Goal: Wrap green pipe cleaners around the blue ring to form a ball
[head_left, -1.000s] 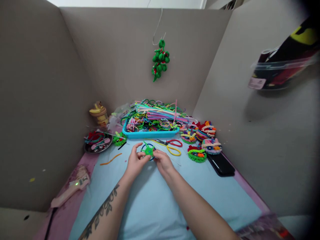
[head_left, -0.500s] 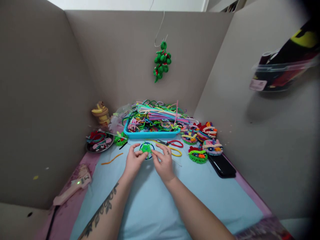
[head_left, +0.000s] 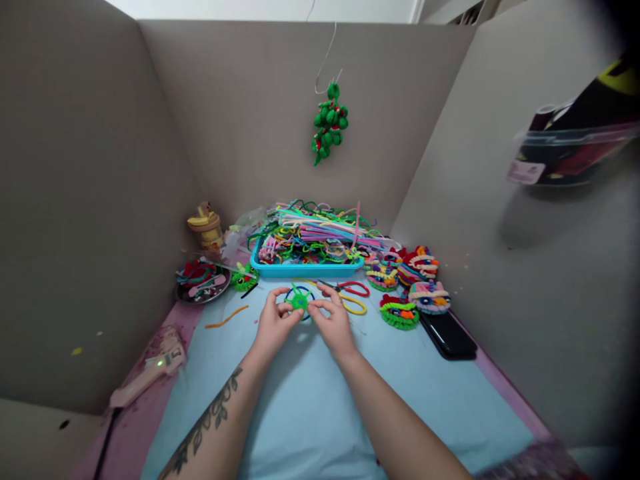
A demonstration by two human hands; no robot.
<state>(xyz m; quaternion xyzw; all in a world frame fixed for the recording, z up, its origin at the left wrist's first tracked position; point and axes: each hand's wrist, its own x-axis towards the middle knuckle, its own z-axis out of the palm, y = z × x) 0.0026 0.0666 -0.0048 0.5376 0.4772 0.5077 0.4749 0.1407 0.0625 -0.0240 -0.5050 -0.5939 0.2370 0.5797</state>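
Observation:
Between my two hands is a small pipe-cleaner piece [head_left: 299, 298], a bright green spoked centre with a dark blue ring around it. My left hand [head_left: 278, 315] pinches it at the left and lower edge, thumb toward the middle. On the other side, my right hand [head_left: 332, 319] grips its lower right edge between thumb and fingertips. The piece is held a little above the light blue cloth [head_left: 310, 393]. Just beyond my right fingers lie red-handled scissors [head_left: 354, 289] and a yellow-handled tool [head_left: 354, 305], partly hidden by that hand.
A blue tray [head_left: 307, 271] heaped with pipe cleaners stands at the back. Finished pipe-cleaner birds [head_left: 399, 312] and a black phone [head_left: 450, 337] lie right. Left are a metal bowl [head_left: 203, 299], an orange pipe cleaner [head_left: 227, 317] and a pink glue gun [head_left: 150, 377]. Grey panels surround the table.
The green centre has tilted within my hands, and its spokes now point more upward. Both hands keep their hold. The whole view has shifted slightly.

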